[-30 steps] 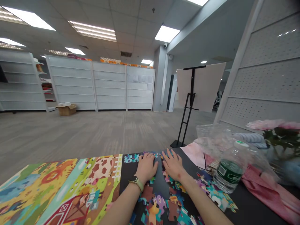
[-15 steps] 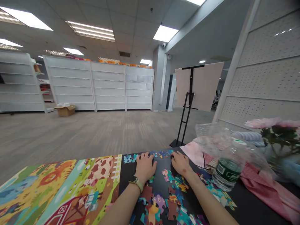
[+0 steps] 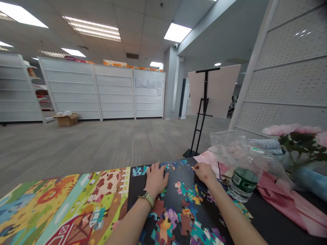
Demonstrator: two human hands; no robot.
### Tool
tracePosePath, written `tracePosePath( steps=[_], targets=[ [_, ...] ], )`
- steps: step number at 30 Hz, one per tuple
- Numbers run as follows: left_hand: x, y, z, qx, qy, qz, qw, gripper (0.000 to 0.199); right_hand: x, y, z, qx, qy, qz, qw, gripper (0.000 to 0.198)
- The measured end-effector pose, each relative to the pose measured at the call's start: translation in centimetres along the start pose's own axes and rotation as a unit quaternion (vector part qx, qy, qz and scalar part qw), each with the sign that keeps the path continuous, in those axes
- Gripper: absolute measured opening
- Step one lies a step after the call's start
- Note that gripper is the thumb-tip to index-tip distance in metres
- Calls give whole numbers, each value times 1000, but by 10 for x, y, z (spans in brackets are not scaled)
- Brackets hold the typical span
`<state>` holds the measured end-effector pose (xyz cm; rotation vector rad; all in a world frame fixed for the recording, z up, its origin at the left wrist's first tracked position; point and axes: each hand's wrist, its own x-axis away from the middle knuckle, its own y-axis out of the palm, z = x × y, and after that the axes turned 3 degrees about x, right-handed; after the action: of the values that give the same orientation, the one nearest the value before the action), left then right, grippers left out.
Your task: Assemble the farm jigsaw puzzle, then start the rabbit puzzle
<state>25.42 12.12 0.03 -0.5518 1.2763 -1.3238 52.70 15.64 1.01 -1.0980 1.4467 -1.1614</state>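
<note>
My left hand [image 3: 155,179] lies palm down with its fingers spread at the far side of the black table [image 3: 176,185], beside a row of joined dark blue puzzle pieces [image 3: 139,170]. What is beneath its palm is hidden. My right hand [image 3: 204,172] has its thumb and fingers pinched on a small dark blue puzzle piece [image 3: 192,170], close to the right end of that row. Between my forearms lie several loose pieces, among them a pink and teal cluster [image 3: 181,188], a purple animal piece [image 3: 171,216] and a brown piece [image 3: 186,225].
Finished-looking farm and animal picture panels [image 3: 102,190] cover the left of the table. To the right stand a water bottle [image 3: 244,182], crumpled clear plastic [image 3: 227,144], a pink cloth [image 3: 281,204] and pink flowers [image 3: 293,131]. An easel [image 3: 201,115] stands beyond the table.
My right hand has shifted slightly right, and its fingers have gone from spread flat to pinched on a small piece. My left hand stays spread in nearly the same place. The view has shifted slightly.
</note>
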Motion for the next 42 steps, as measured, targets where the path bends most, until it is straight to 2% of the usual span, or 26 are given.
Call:
tracePosePath(
  steps=[3, 7, 10, 14, 22, 26, 29, 32, 35, 38, 40, 42],
  targets=[
    [-1, -6, 2, 19, 30, -11, 999, 36, -3, 1, 4, 20, 23, 15, 999, 32],
    [-1, -12, 11, 51, 109, -46, 992, 28, -6, 6, -3, 43, 30, 29, 998, 34],
    [0, -11, 21, 66, 159, -73, 982, 32, -6, 10, -10, 45, 19, 35, 998, 32],
    [3, -4, 32, 74, 188, -94, 975, 37, -7, 11, -12, 34, 8, 40, 999, 44],
    [3, -1, 32, 76, 183, -94, 976, 39, -8, 11, -11, 1, 2, 39, 999, 50],
    [2, -2, 36, 67, 166, -91, 980, 44, -3, 11, -23, -23, -43, 48, 998, 52],
    [-4, -17, 34, 63, 145, -87, 984, 46, 1, 8, -36, -41, -100, 44, 993, 51],
    [-3, -51, 14, 61, 111, -80, 989, 42, 7, -1, -45, -59, -153, 34, 986, 49],
    [22, -93, -21, 55, 87, -81, 991, 33, 20, -14, -59, -87, -207, 29, 974, 46],
    [74, -126, -44, 34, 58, -84, 994, 26, 46, -28, -87, -130, -286, 31, 949, 43],
    [112, -135, -48, 27, 51, -101, 993, 22, 70, -34, -108, -159, -346, 23, 924, 36],
    [140, -134, -46, 18, 53, -120, 991, 20, 94, -33, -127, -176, -396, -4, 901, 31]
  ],
)
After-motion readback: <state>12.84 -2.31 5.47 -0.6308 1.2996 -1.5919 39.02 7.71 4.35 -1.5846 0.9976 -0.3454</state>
